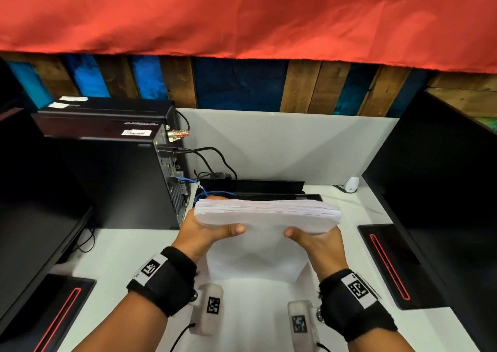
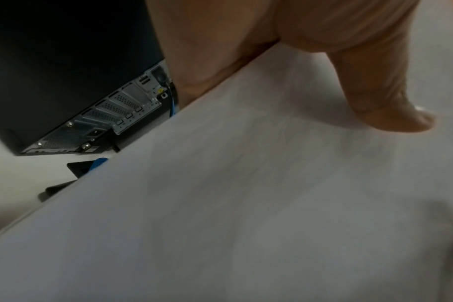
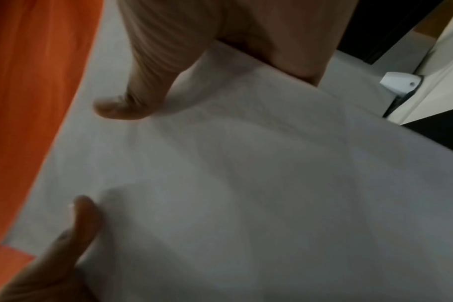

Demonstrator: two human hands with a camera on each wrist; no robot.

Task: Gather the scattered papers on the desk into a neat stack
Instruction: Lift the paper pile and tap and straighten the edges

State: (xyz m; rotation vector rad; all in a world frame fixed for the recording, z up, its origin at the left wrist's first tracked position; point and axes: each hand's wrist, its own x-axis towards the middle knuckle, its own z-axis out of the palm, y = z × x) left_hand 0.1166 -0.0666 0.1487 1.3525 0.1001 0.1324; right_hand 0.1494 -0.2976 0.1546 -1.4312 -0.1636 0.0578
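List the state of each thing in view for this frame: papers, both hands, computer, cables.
Paper stack: gathered, held upright on edge over the desk, top edges nearly even.
Left hand: grips the stack's left side, thumb on the front sheet.
Right hand: grips the stack's right side, thumb on the front.
Computer tower: standing on the desk, rear ports facing the stack.
Cables: plugged into the tower's back.

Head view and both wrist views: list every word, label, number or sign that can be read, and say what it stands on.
No text can be read.
White sticker on the computer tower: print too small.
White labels on the tower's top: blurred.
Square black-and-white coded tags on the left wristband and right wristband: patterns, no words.
Paper stack: facing sheet looks blank.
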